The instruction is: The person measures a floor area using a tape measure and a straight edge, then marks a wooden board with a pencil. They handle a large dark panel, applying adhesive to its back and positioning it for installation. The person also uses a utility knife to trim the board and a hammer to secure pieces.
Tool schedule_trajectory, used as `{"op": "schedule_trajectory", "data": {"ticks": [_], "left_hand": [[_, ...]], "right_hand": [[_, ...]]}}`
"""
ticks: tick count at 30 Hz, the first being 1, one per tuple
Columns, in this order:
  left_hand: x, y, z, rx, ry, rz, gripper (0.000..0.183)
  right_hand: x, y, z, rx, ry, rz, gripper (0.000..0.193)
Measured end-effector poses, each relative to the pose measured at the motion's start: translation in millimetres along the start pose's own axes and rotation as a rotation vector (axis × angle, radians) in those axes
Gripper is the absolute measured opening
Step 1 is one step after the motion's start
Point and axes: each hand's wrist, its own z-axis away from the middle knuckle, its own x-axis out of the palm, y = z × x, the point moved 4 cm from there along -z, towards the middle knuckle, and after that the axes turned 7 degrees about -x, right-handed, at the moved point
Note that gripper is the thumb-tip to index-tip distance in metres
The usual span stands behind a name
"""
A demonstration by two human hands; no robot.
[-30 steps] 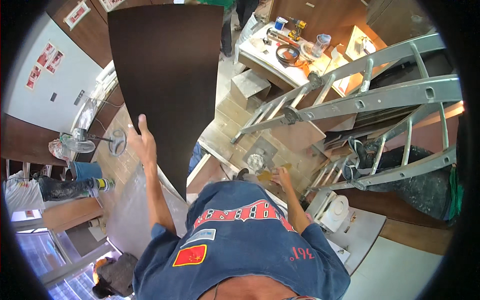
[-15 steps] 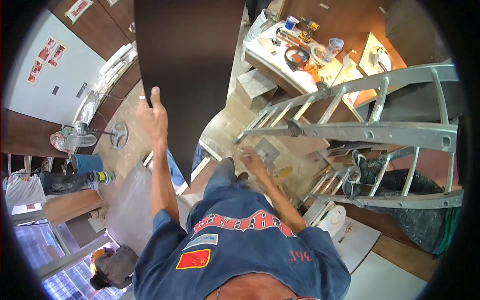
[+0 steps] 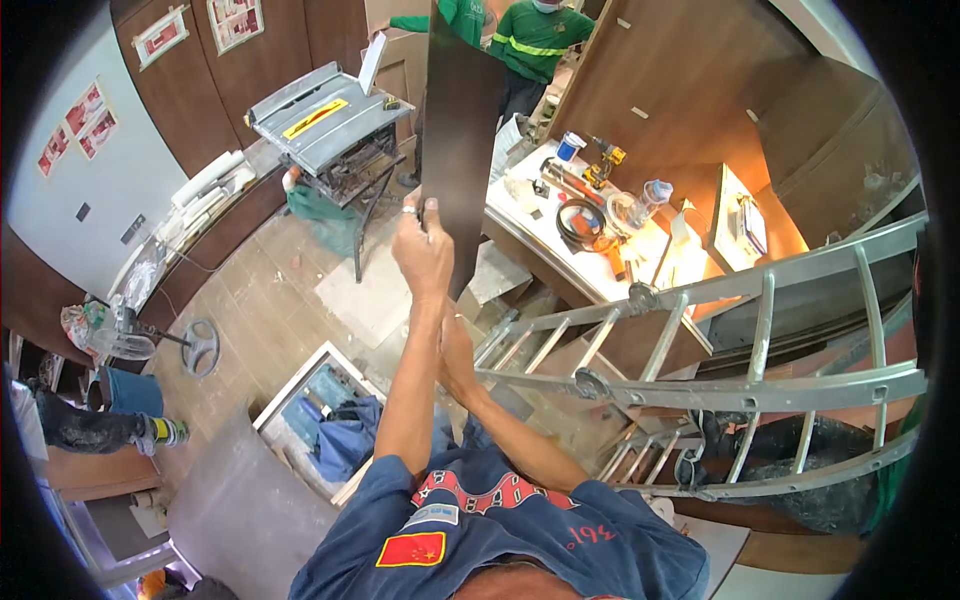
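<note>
A long dark brown panel (image 3: pixel 462 150) stands on end in front of me, narrow in view, its top running past the upper edge. My left hand (image 3: pixel 424 250) is closed around its left edge, thumb up, with a ring on one finger. At the panel's lower end is my right hand (image 3: pixel 457 352), closed against it; the left forearm partly hides its fingers. Below the left forearm, a white-edged open box or frame (image 3: pixel 290 385) on the floor holds blue cloth (image 3: pixel 345 435).
An aluminium ladder (image 3: pixel 700 385) crosses the right side. Behind it a worktable (image 3: pixel 520 215) bears a yellow drill (image 3: pixel 605 160), a coiled black cable (image 3: pixel 580 222) and cups. A table saw (image 3: pixel 325 115) stands far left, a fan (image 3: pixel 130 335) nearer. Two people in green (image 3: pixel 540 40) stand at the back.
The panel has shifted right and now looks narrower, uncovering the table saw and the box. My left hand moved right with it; my right hand came left to its lower end.
</note>
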Motion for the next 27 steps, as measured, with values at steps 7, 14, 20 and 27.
{"op": "schedule_trajectory", "data": {"ticks": [7, 14, 20, 27], "left_hand": [[70, -35, -57, 0.259, -0.139, -0.125, 0.026], [133, -127, -94, 0.443, -0.103, -0.206, 0.023], [194, -266, -114, 0.503, -0.1, -0.234, 0.021], [239, -294, -153, 0.393, -0.157, -0.343, 0.022]], "right_hand": [[19, 82, -56, 0.027, 0.138, -0.111, 0.043], [50, 177, -83, -0.052, 0.171, -0.04, 0.035], [107, 320, -91, -0.158, 0.22, -0.118, 0.043], [110, 361, -124, -0.09, 0.155, -0.116, 0.041]]}}
